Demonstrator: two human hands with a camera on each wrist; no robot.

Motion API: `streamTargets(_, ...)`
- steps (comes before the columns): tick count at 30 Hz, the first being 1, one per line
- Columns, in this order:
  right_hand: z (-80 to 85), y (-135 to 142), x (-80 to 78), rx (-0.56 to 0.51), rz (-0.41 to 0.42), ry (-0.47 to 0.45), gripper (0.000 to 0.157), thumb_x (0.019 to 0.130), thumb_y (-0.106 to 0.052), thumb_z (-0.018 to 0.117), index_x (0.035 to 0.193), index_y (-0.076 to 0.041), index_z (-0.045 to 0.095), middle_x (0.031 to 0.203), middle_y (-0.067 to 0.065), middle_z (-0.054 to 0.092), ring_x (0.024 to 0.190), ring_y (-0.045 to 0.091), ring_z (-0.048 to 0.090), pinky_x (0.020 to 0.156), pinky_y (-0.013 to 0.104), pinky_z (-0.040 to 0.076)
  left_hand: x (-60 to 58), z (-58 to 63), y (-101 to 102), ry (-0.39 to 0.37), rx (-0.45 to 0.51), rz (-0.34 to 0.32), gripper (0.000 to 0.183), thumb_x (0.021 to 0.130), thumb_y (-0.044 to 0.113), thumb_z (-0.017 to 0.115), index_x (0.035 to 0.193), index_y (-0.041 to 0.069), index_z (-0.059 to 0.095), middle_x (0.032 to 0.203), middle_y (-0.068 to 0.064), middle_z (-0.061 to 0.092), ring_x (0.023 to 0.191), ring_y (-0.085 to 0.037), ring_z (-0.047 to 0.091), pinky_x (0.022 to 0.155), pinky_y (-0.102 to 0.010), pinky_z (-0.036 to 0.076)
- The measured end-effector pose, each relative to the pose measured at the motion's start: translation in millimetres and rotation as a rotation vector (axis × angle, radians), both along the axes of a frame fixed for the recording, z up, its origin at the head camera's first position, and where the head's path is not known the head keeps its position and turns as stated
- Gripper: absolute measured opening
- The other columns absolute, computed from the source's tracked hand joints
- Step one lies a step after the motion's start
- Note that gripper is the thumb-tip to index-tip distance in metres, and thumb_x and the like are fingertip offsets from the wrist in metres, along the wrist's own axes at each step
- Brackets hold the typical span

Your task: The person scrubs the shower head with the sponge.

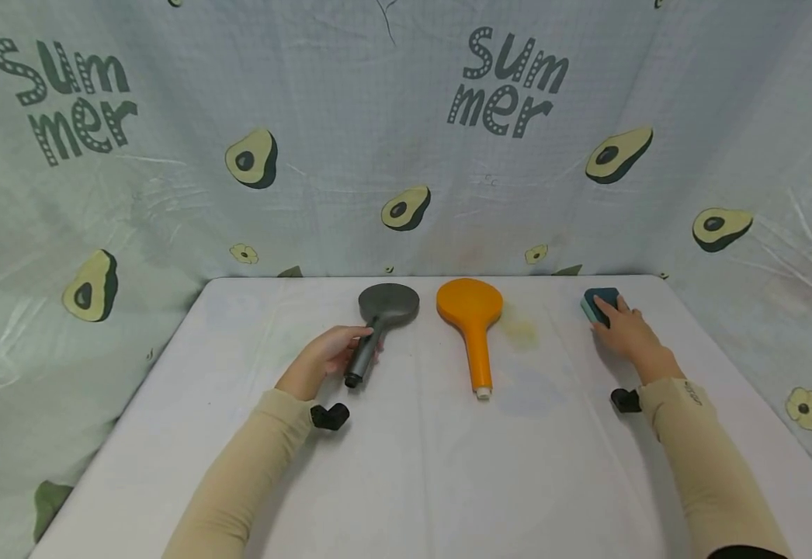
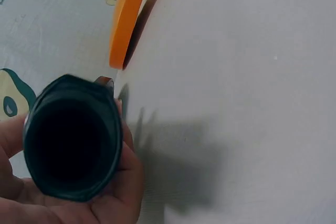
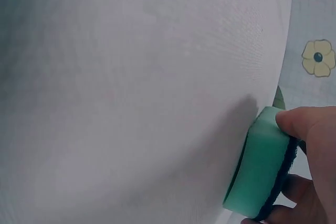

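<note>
My left hand (image 1: 325, 359) grips a dark grey shower head (image 1: 388, 303) by its handle, thumb on top and fingers beneath. Its round head points toward the back edge of the table. In the left wrist view the open end of the handle (image 2: 73, 145) faces the camera, with the palm and fingers around it. To its right lies an orange shower head (image 1: 470, 301) with a white end on its handle. Near the far right corner, my right hand (image 1: 628, 334) pinches a green sponge (image 3: 257, 169) with a dark scouring side, between thumb and fingers.
The white table (image 1: 406, 473) ends at a curtain (image 1: 329, 93) printed with avocados and the word summer, which rises behind and at both sides. A faint yellowish stain (image 1: 520, 332) marks the tabletop right of the orange shower head.
</note>
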State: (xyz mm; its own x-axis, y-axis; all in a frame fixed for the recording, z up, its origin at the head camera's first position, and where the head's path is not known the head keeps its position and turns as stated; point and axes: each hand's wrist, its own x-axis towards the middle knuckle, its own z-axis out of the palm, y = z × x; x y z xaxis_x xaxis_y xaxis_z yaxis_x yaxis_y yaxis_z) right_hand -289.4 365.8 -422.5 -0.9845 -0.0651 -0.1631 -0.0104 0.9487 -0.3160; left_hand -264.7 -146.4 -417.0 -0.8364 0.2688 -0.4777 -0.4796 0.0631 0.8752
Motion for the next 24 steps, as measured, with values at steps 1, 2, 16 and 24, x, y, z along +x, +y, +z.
streamTargets(1,0.6,-0.3,-0.3,-0.001,-0.002,0.003,0.064,0.108,-0.024,0.041,0.161,0.000,0.013,0.157,0.044,-0.003,0.138,0.071,0.006,0.109,0.077,0.019,0.2,0.6,-0.6,0.014,0.000,-0.009,0.049,0.110,0.020,0.043,0.146,-0.012,0.038,0.101,-0.005,0.069,0.085,-0.014,0.064,0.076,-0.030,0.050)
streamTargets(2,1.1,-0.4,-0.6,0.000,-0.003,0.005,0.064,0.108,-0.023,0.041,0.161,0.000,0.013,0.157,0.044,-0.003,0.138,0.071,0.007,0.109,0.077,0.019,0.3,1.1,-1.3,0.030,0.002,-0.018,0.050,0.110,0.019,0.041,0.149,-0.013,0.036,0.101,-0.004,0.070,0.084,-0.013,0.064,0.076,-0.028,0.050)
streamTargets(16,1.3,-5.2,-2.5,0.016,-0.024,0.053,0.060,0.106,-0.021,0.041,0.161,-0.003,0.022,0.158,0.042,0.004,0.133,0.071,0.019,0.107,0.075,0.027,-1.3,-1.8,-2.5,0.069,0.086,0.005,0.059,0.112,0.013,0.039,0.161,-0.002,0.011,0.108,-0.011,0.061,0.077,-0.011,0.062,0.066,-0.023,0.054)
streamTargets(24,4.8,-6.0,0.8,-0.008,-0.004,0.121,0.058,0.106,-0.015,0.043,0.160,-0.001,0.026,0.157,0.042,0.011,0.132,0.070,0.024,0.107,0.073,0.028,-1.5,-3.4,-5.9,0.121,0.057,0.004,0.057,0.112,0.013,0.041,0.161,-0.004,0.018,0.103,-0.007,0.064,0.073,-0.010,0.060,0.063,-0.021,0.053)
